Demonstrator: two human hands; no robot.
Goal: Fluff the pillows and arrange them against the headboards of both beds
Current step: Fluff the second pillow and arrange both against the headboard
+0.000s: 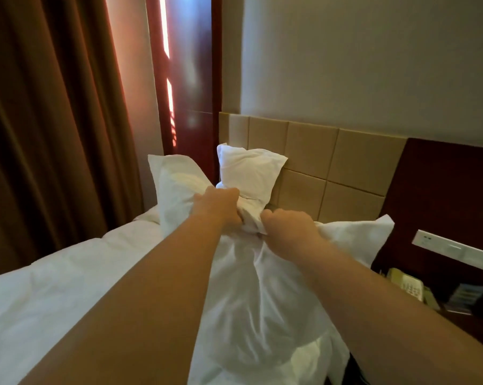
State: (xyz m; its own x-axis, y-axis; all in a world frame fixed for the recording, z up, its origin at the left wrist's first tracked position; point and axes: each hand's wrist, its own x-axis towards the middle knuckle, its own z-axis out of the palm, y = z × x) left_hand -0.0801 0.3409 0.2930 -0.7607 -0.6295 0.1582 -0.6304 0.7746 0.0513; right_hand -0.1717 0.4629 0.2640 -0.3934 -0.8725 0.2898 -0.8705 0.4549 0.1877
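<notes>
A white pillow (pixel 251 290) is bunched up in mid-air over the bed's right side. My left hand (pixel 216 205) and my right hand (pixel 286 227) both clutch its gathered middle, side by side. Its corners stick out at the upper left (pixel 173 179) and the right (pixel 360 234). A second white pillow (pixel 248 170) stands upright against the beige padded headboard (pixel 346 162) behind my hands. The bed (pixel 54 287) with its white duvet stretches to the lower left.
Brown curtains (pixel 54 120) hang along the bed's left side, with a dark red wood panel (pixel 190 79) in the corner. To the right, a dark wooden bedside unit (pixel 443 190) carries a switch panel (pixel 451 248) and a telephone (pixel 407 284).
</notes>
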